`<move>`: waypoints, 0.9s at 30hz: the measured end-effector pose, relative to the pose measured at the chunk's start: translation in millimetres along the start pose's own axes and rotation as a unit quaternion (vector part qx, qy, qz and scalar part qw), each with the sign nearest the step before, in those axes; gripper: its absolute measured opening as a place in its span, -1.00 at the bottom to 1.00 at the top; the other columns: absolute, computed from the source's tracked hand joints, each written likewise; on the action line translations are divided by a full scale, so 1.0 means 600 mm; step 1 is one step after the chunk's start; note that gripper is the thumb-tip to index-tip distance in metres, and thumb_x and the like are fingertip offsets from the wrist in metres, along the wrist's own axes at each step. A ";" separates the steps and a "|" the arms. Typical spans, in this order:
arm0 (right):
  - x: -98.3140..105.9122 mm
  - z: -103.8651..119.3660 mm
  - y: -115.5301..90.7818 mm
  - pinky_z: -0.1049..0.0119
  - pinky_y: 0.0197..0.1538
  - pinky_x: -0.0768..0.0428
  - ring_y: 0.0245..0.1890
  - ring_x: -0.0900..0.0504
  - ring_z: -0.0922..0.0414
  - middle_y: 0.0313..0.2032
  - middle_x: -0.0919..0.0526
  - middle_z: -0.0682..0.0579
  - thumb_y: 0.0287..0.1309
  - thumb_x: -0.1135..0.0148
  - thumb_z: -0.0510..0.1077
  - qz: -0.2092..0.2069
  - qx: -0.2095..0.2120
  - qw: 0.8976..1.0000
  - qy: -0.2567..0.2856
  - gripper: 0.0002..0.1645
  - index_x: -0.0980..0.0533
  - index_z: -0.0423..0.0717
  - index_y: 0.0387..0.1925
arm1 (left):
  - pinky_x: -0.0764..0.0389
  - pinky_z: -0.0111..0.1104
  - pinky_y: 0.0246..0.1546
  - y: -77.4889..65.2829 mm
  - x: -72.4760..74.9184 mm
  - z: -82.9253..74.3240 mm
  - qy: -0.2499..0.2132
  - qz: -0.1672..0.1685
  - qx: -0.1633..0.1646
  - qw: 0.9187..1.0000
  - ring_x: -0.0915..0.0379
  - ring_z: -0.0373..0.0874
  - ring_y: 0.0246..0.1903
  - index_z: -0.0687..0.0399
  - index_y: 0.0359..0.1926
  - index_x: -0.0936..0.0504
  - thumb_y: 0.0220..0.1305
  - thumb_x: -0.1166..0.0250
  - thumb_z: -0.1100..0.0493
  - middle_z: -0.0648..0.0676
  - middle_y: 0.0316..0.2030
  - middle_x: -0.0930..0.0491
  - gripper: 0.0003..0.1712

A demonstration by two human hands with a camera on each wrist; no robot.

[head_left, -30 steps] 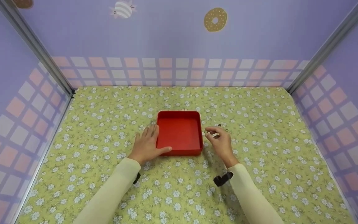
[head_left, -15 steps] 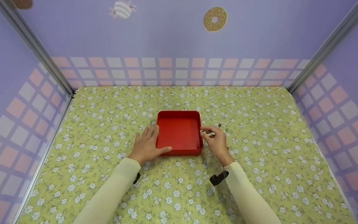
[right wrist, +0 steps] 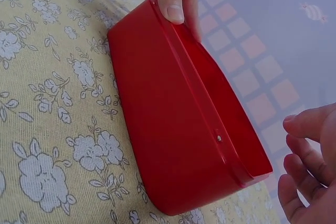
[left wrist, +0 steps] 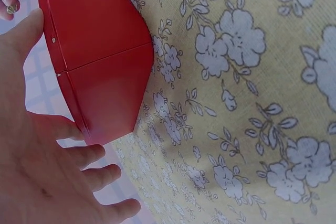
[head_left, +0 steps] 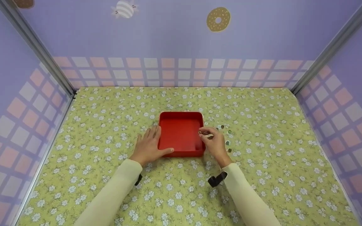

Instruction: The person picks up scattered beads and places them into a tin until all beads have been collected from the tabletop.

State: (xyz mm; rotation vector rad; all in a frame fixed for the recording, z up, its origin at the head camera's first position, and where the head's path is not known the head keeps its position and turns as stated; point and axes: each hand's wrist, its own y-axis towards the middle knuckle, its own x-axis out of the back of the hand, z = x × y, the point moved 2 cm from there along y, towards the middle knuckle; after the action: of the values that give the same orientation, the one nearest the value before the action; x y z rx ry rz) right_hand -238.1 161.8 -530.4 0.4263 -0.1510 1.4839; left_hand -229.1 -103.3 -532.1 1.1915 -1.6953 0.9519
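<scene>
A square red box, with no lid on it, stands on the flowered cloth. My left hand lies along its left side, fingers extended, with the thumb over the front rim. In the left wrist view that thumb and fingers touch the box's edge. Above the right rim, my right hand pinches a small glassy marble between thumb and fingertips. The marble also shows at the top left of the left wrist view. The right wrist view shows the curled right fingers near the rim, the marble hidden.
Several small glassy marbles lie on the cloth right of the box, among them a green one, a brownish one and a dark one. Purple checked walls enclose the table at the back and sides.
My right hand has moved left with the marble, from beside the box to over its right rim. More marbles on the cloth have come into sight behind it. The left hand has stayed put.
</scene>
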 end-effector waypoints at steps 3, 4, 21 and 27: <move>-0.004 0.001 0.000 0.28 -0.16 -0.62 -0.17 -0.63 0.07 -0.16 -0.70 -0.04 0.15 -0.33 -0.25 0.000 0.001 1.000 0.000 -0.78 -0.68 -0.03 -0.14 | 0.12 0.26 0.40 0.001 -0.001 0.001 0.005 -0.002 -0.001 1.000 0.18 0.19 0.51 0.06 0.54 0.10 0.04 -0.10 -0.60 0.15 0.53 0.09 0.28; -0.005 0.001 0.001 0.32 -0.18 -0.61 -0.18 -0.62 0.09 -0.17 -0.69 -0.03 0.16 -0.32 -0.25 0.001 -0.001 1.000 0.000 -0.78 -0.67 -0.03 -0.14 | 0.11 0.26 0.40 0.001 -0.001 0.001 0.007 -0.002 0.000 1.000 0.17 0.19 0.51 0.05 0.54 0.09 0.04 -0.09 -0.60 0.14 0.53 0.09 0.28; -0.022 0.005 0.006 0.27 -0.14 -0.62 -0.22 -0.61 0.14 -0.19 -0.69 -0.02 0.18 -0.31 -0.25 0.014 -0.008 1.000 0.013 -0.78 -0.66 -0.08 -0.11 | 0.09 0.26 0.40 0.001 0.000 0.002 0.012 -0.004 -0.001 1.000 0.17 0.19 0.51 0.06 0.54 0.09 0.03 -0.05 -0.63 0.15 0.53 0.10 0.29; -0.028 0.008 0.006 0.45 -0.18 -0.58 -0.23 -0.61 0.15 -0.21 -0.69 -0.02 0.18 -0.31 -0.25 0.014 -0.001 1.000 0.014 -0.79 -0.66 -0.08 -0.13 | 0.09 0.25 0.40 -0.001 0.000 0.000 0.004 -0.003 0.001 1.000 0.17 0.20 0.50 0.06 0.54 0.08 0.03 -0.06 -0.62 0.14 0.54 0.10 0.28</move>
State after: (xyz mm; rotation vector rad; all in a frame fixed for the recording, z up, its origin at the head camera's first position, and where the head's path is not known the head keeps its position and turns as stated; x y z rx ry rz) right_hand -242.7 144.8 -531.4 0.4041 -0.1369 1.5162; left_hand -228.6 -103.5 -531.8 1.1916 -1.6841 0.9554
